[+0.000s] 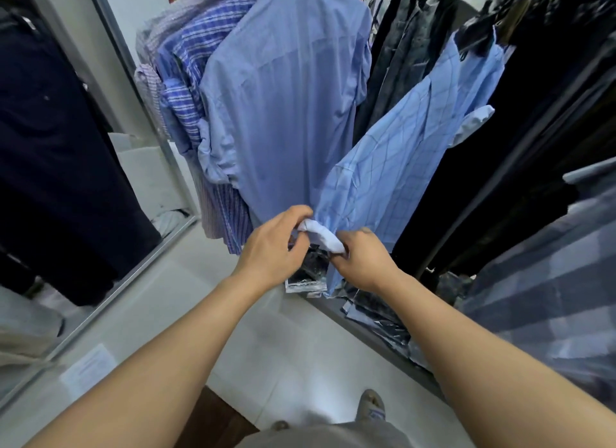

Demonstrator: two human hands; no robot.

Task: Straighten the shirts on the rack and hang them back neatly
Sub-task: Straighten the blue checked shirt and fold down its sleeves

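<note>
The left hand [273, 244] and the right hand [361, 259] were close together, both gripping the bunched pale hem [321, 236] of a light blue checked shirt [400, 167]. The left fingers curled over the top of the bunch, and the right thumb and fingers pinched its lower end. That shirt hung on a slant, its upper end high at the right among dark garments [416, 54] and its lower end down at the hands. Just left of it, touching it near the hem, hung a plain blue shirt [286, 107]. Farther left were a blue-and-white plaid shirt [200, 50] and, at the far end, a pale striped shirt [148, 80], both crumpled with sleeves bunched. Under the hands lay dark items in clear plastic packets [305, 276]. A framed mirror [66, 154] stood at the left, reflecting dark clothing. Blurred grey checked fabric [550, 281] filled the right edge. Below, 1 sandalled foot [370, 404] stood on the white tiled floor [286, 354].
</note>
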